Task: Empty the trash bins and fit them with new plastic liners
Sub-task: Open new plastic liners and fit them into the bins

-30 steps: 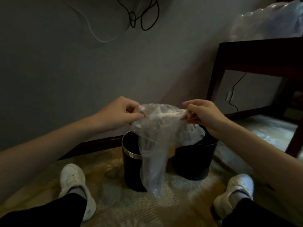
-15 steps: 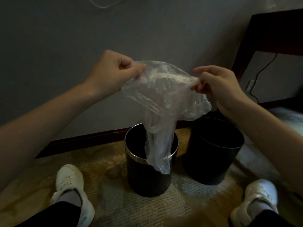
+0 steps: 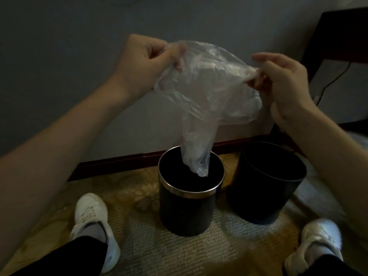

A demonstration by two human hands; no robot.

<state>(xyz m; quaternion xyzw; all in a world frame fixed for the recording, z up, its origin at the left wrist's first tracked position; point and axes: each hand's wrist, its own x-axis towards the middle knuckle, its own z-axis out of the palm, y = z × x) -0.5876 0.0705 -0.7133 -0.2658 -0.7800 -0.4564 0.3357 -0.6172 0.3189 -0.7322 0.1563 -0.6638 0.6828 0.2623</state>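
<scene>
**A:** What carries everything?

**B:** A tan-and-grey patterned carpet point(image 3: 143, 251), running back to a dark baseboard point(image 3: 119, 164).

**A:** What stands on it?

**B:** A silver-rimmed black bin point(image 3: 187, 212), upright. Just beside it on its right stands a plain black bin point(image 3: 262, 196), also upright, with a sliver of carpet between them.

**A:** Anything else?

**B:** One white shoe point(image 3: 89, 212) lies left of the silver-rimmed bin. Another white shoe point(image 3: 318, 240) lies well to its right, past the plain bin and nearer the camera.
</scene>
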